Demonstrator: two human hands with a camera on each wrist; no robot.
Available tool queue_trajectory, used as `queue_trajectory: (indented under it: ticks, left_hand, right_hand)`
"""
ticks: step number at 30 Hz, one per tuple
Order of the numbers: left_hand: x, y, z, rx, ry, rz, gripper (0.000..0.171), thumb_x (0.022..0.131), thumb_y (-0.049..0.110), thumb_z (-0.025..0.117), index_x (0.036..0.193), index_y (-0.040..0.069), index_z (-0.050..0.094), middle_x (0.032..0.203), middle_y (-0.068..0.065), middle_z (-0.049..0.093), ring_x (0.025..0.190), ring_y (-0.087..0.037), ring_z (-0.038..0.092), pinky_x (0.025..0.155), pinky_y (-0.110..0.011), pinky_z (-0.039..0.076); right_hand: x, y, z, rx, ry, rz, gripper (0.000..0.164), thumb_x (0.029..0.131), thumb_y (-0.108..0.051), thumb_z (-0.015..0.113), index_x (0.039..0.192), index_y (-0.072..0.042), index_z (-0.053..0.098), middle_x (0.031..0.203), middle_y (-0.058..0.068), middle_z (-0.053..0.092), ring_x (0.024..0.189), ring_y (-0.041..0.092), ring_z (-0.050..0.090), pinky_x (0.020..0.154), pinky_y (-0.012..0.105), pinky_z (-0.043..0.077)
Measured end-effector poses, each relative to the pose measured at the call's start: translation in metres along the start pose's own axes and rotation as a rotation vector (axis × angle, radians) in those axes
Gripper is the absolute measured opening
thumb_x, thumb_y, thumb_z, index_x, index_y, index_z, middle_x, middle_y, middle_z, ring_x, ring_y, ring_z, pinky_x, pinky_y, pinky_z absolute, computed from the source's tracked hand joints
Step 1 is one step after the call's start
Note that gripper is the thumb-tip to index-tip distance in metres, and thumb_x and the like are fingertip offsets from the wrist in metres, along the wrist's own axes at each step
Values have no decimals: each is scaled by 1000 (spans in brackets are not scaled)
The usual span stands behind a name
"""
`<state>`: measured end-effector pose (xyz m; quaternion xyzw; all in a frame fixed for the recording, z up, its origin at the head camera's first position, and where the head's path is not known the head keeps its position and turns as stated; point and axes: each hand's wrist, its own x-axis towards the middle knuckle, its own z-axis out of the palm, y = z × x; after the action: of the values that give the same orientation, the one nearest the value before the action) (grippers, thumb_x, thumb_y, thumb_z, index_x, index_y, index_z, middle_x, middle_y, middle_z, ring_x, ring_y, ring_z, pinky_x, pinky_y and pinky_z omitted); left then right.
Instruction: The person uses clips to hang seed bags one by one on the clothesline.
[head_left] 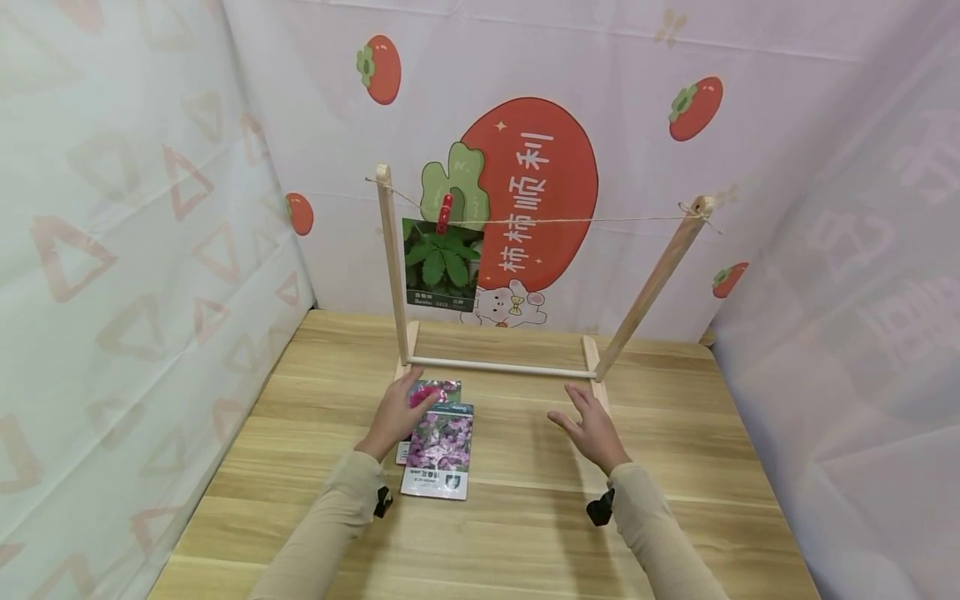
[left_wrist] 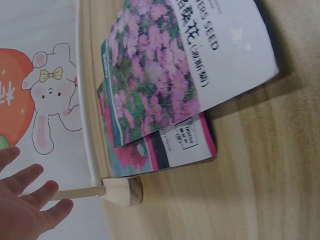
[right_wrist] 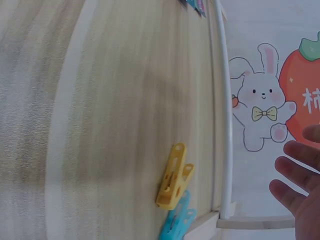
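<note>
My left hand (head_left: 392, 419) hovers above two seed packets, its fingers spread and holding nothing. The upper packet (head_left: 441, 450), with pink flowers, overlaps a second packet (head_left: 452, 388) with a magenta bloom. To the right, my right hand (head_left: 595, 435) is raised over the table with fingers apart, also holding nothing. A yellow clothespin (right_wrist: 175, 177) and a blue clothespin (right_wrist: 176, 222) lie near it in the right wrist view; in the head view they are hidden. A green-leaf packet (head_left: 442, 265) hangs from the string (head_left: 585, 220) by a red clothespin (head_left: 445, 214).
A wooden frame with a left post (head_left: 393, 267), a right post (head_left: 652, 287) and a white bottom rod (head_left: 502, 367) stands toward the back of the wooden table (head_left: 510, 533). Printed cloth (head_left: 637, 50) encloses the back and both sides.
</note>
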<state>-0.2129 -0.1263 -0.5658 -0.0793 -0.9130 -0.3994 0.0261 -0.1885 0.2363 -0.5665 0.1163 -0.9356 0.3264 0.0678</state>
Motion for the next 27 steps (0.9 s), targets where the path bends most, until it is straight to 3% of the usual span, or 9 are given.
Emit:
queue_trajectory:
  ticks: [18,27]
  left_hand:
    - [-6,-15,14,-51,-35,-37,68,92,41,65,143,0,45,147,-23,46,137,-44,39,113,-59,31]
    - [-8,-22,22,-56,-46,-59,69,92,40,64,146,4,42,147,-24,45,137,-45,40,111,-60,33]
  right_hand:
    - [-15,24,19,6,-41,136,71,93,-45,62,142,3,45,137,26,52,125,44,50,102,59,43]
    - [-22,30,27,-46,-63,138,78,91,-52,61,141,6,44,135,30,51,121,46,53,101,58,44]
